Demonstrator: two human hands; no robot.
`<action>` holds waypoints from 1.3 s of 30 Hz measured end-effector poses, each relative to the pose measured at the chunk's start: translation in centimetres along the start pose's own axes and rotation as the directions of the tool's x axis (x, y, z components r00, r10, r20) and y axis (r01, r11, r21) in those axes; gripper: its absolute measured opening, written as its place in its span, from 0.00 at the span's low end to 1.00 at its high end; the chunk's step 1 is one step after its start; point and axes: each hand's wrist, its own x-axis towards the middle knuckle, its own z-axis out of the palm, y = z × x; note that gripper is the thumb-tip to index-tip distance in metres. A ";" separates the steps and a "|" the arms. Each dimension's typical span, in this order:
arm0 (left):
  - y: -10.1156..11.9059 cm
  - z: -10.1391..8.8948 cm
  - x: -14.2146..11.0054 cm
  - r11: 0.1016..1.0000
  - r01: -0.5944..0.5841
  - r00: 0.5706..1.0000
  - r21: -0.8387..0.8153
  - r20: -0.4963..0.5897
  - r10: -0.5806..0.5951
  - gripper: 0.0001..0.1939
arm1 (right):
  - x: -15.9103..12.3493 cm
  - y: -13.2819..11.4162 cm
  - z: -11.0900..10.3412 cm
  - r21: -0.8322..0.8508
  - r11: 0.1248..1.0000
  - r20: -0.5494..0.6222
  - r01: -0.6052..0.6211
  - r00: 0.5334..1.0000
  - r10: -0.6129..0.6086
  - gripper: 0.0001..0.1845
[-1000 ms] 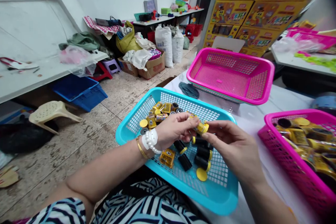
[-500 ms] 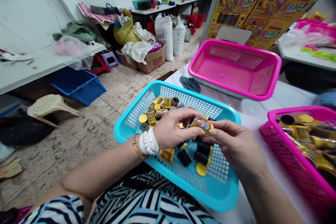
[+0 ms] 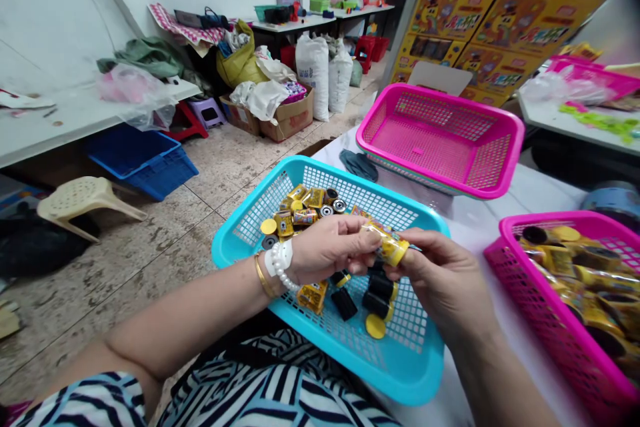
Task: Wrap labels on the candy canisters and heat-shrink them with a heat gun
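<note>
My left hand [image 3: 330, 250] and my right hand [image 3: 440, 273] meet over a turquoise basket [image 3: 400, 363] on my lap. Together they pinch a small yellow tube in a printed wrapper [image 3: 387, 245], the left at one end, the right at the yellow cap end. Both hands are closed on it. Below them in the basket lie black tubes with yellow caps [image 3: 376, 297], a loose yellow cap [image 3: 375, 326] and a wrapped yellow piece [image 3: 311, 295]. A heap of wrapped yellow pieces [image 3: 300, 210] fills the basket's far left corner.
An empty pink basket [image 3: 505, 160] stands behind on the white table. A pink basket [image 3: 530, 320] at the right holds many yellow wrapped pieces. Yellow cartons [image 3: 480, 7] are stacked at the back. On the floor to the left are a blue crate [image 3: 140, 160] and a beige stool [image 3: 80, 197].
Between my hands the yellow-capped tube has gone into a printed wrapper, which now covers it lengthwise. Both hands stayed over the turquoise basket.
</note>
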 end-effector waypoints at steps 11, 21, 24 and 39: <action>-0.6 -0.1 0.0 0.996 0.085 0.995 0.039 -0.057 -0.083 0.25 | -0.3 -0.8 0.1 -0.418 0.845 0.116 0.333 0.942 -0.314 0.16; -0.3 -0.5 0.2 0.980 0.192 0.981 -0.052 0.045 -0.190 0.18 | -0.5 -0.7 0.8 -0.377 0.858 0.024 0.350 0.929 -0.369 0.10; -0.1 -0.5 0.5 0.982 0.190 0.982 -0.021 0.028 -0.189 0.19 | -0.7 -0.8 1.0 -0.413 0.842 0.005 0.346 0.926 -0.378 0.09; 0.3 0.0 0.7 0.975 0.213 0.977 -0.071 0.018 -0.212 0.15 | -0.4 -1.0 -0.1 -0.411 0.817 0.087 0.403 0.910 -0.405 0.12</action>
